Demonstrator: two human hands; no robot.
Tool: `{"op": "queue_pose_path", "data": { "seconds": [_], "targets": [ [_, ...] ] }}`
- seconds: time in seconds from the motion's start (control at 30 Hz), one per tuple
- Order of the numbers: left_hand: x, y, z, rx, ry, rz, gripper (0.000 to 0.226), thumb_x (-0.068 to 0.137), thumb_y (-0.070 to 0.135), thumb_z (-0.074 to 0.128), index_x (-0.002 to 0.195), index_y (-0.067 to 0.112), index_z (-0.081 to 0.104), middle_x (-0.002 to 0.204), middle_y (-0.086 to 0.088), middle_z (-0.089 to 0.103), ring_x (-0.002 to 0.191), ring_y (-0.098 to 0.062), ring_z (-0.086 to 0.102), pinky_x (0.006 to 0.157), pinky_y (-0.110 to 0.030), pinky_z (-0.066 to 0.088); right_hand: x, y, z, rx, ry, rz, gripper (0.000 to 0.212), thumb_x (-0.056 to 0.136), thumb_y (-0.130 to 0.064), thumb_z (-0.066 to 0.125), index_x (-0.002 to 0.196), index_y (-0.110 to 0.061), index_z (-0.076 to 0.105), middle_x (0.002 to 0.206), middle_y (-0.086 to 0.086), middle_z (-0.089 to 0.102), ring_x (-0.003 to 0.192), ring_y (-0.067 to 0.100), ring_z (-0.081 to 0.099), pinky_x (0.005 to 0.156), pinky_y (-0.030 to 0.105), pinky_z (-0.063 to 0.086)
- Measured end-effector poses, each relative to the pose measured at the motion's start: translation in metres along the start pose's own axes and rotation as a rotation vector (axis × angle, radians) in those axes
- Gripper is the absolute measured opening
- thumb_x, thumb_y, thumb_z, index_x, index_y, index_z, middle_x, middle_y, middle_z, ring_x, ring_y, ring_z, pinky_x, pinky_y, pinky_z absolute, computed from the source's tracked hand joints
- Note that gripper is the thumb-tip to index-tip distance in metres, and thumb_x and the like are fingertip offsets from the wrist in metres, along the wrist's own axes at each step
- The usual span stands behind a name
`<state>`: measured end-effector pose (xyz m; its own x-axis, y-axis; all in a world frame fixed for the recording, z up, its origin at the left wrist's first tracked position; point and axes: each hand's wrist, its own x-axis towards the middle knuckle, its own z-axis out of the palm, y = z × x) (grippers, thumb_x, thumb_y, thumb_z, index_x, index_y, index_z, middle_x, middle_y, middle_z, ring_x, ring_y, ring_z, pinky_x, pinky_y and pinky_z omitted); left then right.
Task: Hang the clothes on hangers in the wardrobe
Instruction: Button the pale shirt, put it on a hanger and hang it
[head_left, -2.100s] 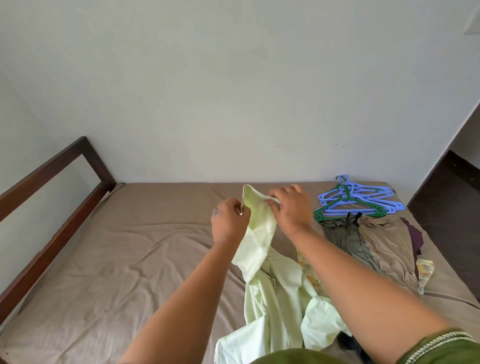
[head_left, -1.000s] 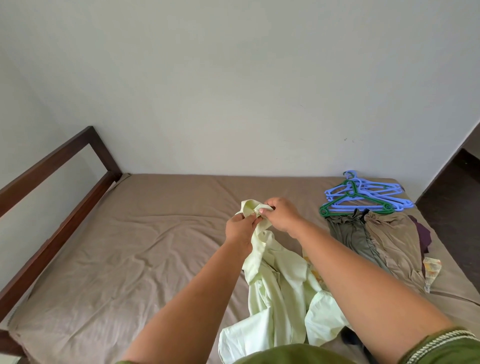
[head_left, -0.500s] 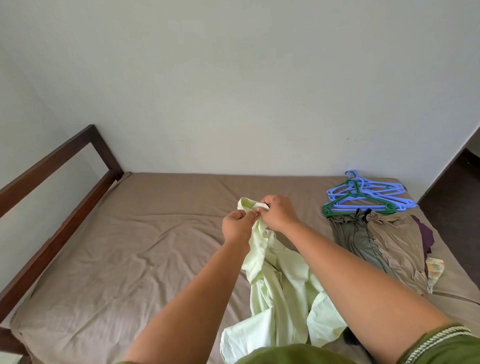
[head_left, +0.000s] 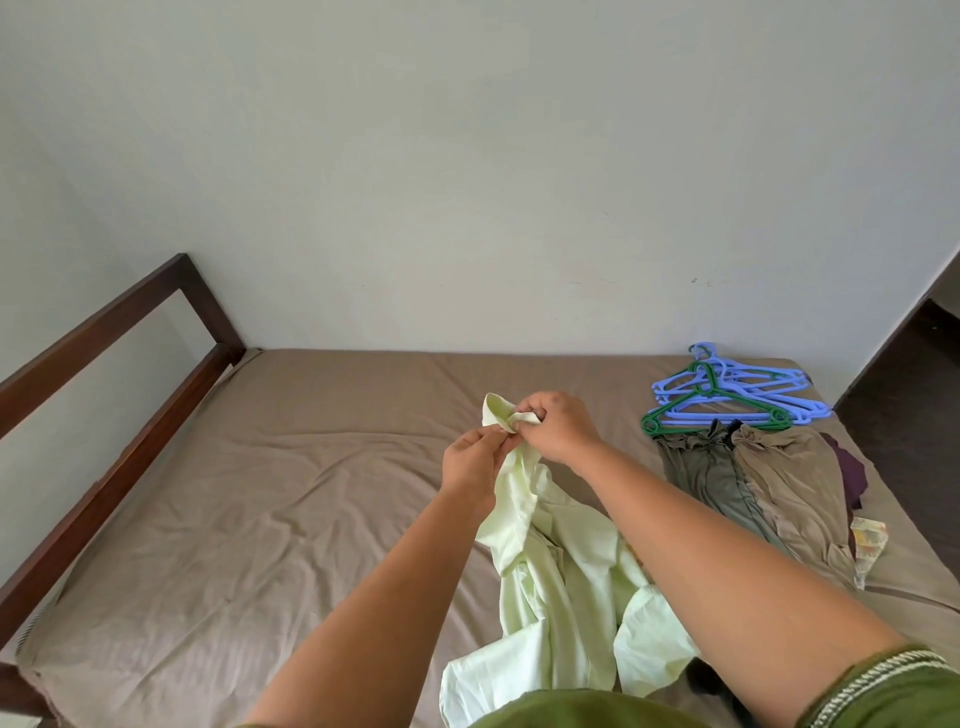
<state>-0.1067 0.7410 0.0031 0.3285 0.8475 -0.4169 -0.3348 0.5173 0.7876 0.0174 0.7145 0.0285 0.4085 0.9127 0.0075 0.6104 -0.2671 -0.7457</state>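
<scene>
Pinching pale green garment (head_left: 550, 582) – left hand (head_left: 470, 462), right hand (head_left: 558, 428) – labels perhaps hidden, hangers (head_left: 727, 400) beyond

1. The pale green garment (head_left: 550, 587) runs off the bottom edge, so its full shape cannot be told; the right forearm covers part of it.
2. The right hand (head_left: 558, 428) hides its own fingertips inside the cloth it pinches.
3. A purple garment (head_left: 852, 475) near the bed's right edge lies mostly under the tan garment (head_left: 789, 483).
4. The blue hangers (head_left: 748, 392) overlap at the bed's far right corner; their number is unclear.
5. The bed frame (head_left: 109, 395) is cut by the left edge.
</scene>
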Motion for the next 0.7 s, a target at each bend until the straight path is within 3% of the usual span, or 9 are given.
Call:
{"op": "queue_pose_path", "data": {
  "seconds": [0.07, 0.2, 0.27, 0.33, 0.4, 0.47, 0.53, 0.6, 0.7],
  "targets": [
    [0.001, 0.000, -0.004, -0.056, -0.041, -0.026, 0.005, 0.087, -0.008, 0.063, 0.085, -0.005, 0.065, 0.079, -0.013, 0.072, 0.078, -0.019, 0.072, 0.083, -0.024, 0.057, -0.001, 0.002, -0.003, -0.014, 0.022, -0.045, 0.017, 0.080, -0.013, 0.068, 0.092, -0.024, 0.065, 0.062, -0.012, 0.046, 0.056, 0.003, 0.045, 0.050, 0.013, 0.034],
    [0.003, 0.001, -0.004, -0.086, -0.076, -0.074, 0.004, 0.085, -0.008, 0.064, 0.086, -0.004, 0.065, 0.076, -0.009, 0.070, 0.072, -0.014, 0.069, 0.076, -0.019, 0.058, -0.001, 0.005, -0.006, -0.039, -0.010, -0.099, 0.019, 0.079, -0.007, 0.067, 0.094, -0.018, 0.066, 0.059, -0.013, 0.047, 0.054, 0.000, 0.044, 0.049, 0.007, 0.034],
    [0.002, 0.001, -0.002, -0.053, -0.077, -0.088, 0.008, 0.085, -0.006, 0.065, 0.081, 0.000, 0.065, 0.073, -0.005, 0.066, 0.067, -0.010, 0.066, 0.071, -0.016, 0.057, -0.002, 0.006, -0.006, -0.059, -0.021, -0.120, 0.024, 0.078, -0.007, 0.069, 0.099, -0.017, 0.065, 0.069, -0.014, 0.052, 0.060, 0.003, 0.047, 0.051, 0.008, 0.034],
    [0.003, 0.001, 0.001, 0.012, -0.070, -0.078, 0.013, 0.086, -0.005, 0.066, 0.076, 0.004, 0.063, 0.069, -0.002, 0.062, 0.065, -0.008, 0.060, 0.067, -0.014, 0.055, -0.003, 0.010, -0.003, -0.058, 0.014, -0.172, 0.032, 0.074, -0.005, 0.073, 0.103, -0.016, 0.063, 0.091, -0.007, 0.058, 0.079, 0.009, 0.053, 0.063, 0.013, 0.037],
    [0.003, 0.002, 0.004, 0.091, -0.062, -0.044, 0.018, 0.088, -0.004, 0.064, 0.073, 0.006, 0.061, 0.067, -0.001, 0.059, 0.064, -0.008, 0.055, 0.067, -0.015, 0.052, -0.004, 0.012, 0.001, -0.041, 0.061, -0.214, 0.034, 0.070, -0.002, 0.075, 0.099, -0.014, 0.063, 0.099, -0.001, 0.057, 0.089, 0.013, 0.054, 0.072, 0.019, 0.039],
    [0.003, 0.000, 0.007, 0.147, -0.036, -0.007, 0.020, 0.089, -0.002, 0.062, 0.072, 0.008, 0.059, 0.065, -0.001, 0.055, 0.062, -0.010, 0.051, 0.068, -0.017, 0.049, -0.007, 0.008, 0.003, 0.000, 0.095, -0.169, 0.026, 0.069, -0.002, 0.073, 0.089, -0.016, 0.064, 0.094, 0.002, 0.060, 0.082, 0.013, 0.057, 0.070, 0.020, 0.045],
    [0.004, -0.002, 0.009, 0.158, 0.009, 0.022, 0.018, 0.090, 0.001, 0.063, 0.074, 0.008, 0.057, 0.066, -0.002, 0.053, 0.062, -0.011, 0.050, 0.069, -0.020, 0.048, -0.009, 0.004, 0.003, 0.101, 0.121, -0.057, 0.020, 0.073, -0.007, 0.069, 0.077, -0.024, 0.060, 0.088, 0.002, 0.064, 0.069, 0.009, 0.058, 0.054, 0.016, 0.046],
    [0.005, -0.004, 0.008, 0.170, 0.048, 0.058, 0.018, 0.090, 0.006, 0.064, 0.074, 0.010, 0.056, 0.065, -0.001, 0.053, 0.061, -0.011, 0.050, 0.069, -0.021, 0.048, -0.010, 0.004, 0.006, 0.164, 0.185, -0.032, 0.020, 0.074, -0.014, 0.069, 0.073, -0.029, 0.057, 0.088, 0.001, 0.063, 0.070, 0.005, 0.057, 0.044, 0.011, 0.041],
    [0.004, -0.005, 0.009, 0.231, 0.112, 0.135, 0.017, 0.089, 0.012, 0.067, 0.077, 0.010, 0.056, 0.061, 0.003, 0.052, 0.056, -0.007, 0.048, 0.060, -0.017, 0.045, -0.012, 0.009, 0.008, 0.119, 0.271, -0.143, 0.021, 0.072, -0.028, 0.081, 0.075, -0.027, 0.060, 0.085, -0.004, 0.059, 0.079, 0.004, 0.053, 0.054, 0.008, 0.042]
  ]
}}
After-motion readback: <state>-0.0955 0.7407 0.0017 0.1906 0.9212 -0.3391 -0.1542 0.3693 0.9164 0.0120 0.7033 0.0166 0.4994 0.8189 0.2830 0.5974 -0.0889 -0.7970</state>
